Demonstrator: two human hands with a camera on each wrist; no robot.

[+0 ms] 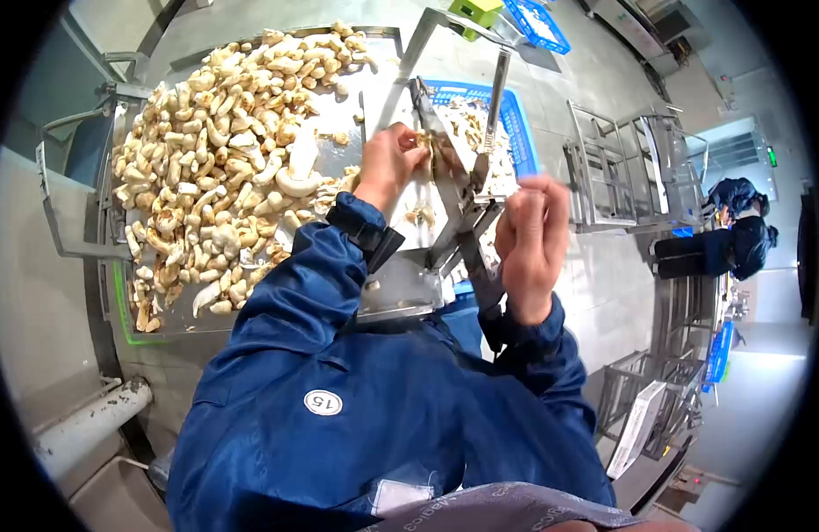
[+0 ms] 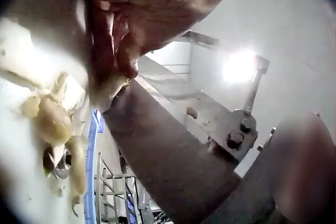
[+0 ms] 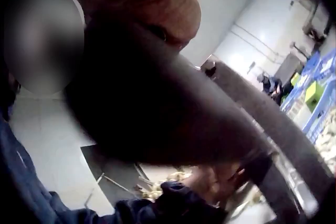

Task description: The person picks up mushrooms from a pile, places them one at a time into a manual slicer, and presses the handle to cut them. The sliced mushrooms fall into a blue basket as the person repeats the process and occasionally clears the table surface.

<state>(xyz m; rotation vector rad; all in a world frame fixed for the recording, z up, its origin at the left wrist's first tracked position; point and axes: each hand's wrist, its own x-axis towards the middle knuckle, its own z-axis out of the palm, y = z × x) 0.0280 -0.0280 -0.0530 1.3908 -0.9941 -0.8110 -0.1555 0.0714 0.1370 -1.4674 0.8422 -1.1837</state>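
My left hand (image 1: 390,168) (image 2: 152,14) pinches a small pale piece (image 2: 112,91) against the edge of a broad metal blade (image 2: 163,150) over a white board. My right hand (image 1: 533,244) (image 3: 147,8), fingers curled, grips the dark lever (image 3: 157,98) of the hinged cutter; the lever hides much of the grip in the right wrist view. Trimmed pale pieces (image 2: 54,121) lie on the board near my left hand. Whole pale, stubby mushroom-like pieces (image 1: 219,177) are heaped on a metal tray left of my left hand.
A blue basket (image 1: 521,133) of cut pieces stands behind the cutter. Upright metal bars (image 1: 496,97) rise beside it. Farther right are metal racks (image 1: 600,168) and a person in dark blue clothes (image 1: 737,235). A green box (image 1: 476,13) is at the top.
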